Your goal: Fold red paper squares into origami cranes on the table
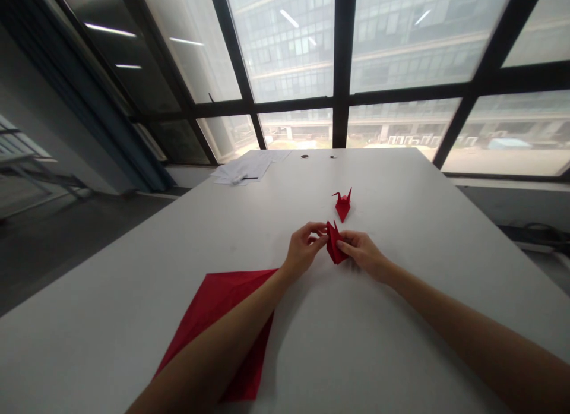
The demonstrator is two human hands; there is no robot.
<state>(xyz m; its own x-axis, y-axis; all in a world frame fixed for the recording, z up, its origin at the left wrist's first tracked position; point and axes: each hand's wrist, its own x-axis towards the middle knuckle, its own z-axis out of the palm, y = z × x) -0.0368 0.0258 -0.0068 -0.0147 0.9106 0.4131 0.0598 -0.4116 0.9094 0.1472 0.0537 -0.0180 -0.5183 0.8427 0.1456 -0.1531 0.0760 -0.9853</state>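
Above the white table (338, 354), a red origami crane (335, 247) is held between my two hands. My left hand (306, 243) pinches its upper left tip between thumb and fingers. From the right, my right hand (361, 250) grips the body of the same crane, thumb on the near face. Just beyond it stands another red paper crane (342, 207), with neck and tail pointing up. A flat red sheet of paper (222, 301) lies under my left forearm, which covers part of it.
White papers (243, 167) with a dark pen-like item (250, 178) lie at the table's far left. Two small round holes, one a dark grommet (304, 156), are near the far edge. Tall windows with black frames (342, 69) rise behind; a blue curtain (102, 99) hangs left.
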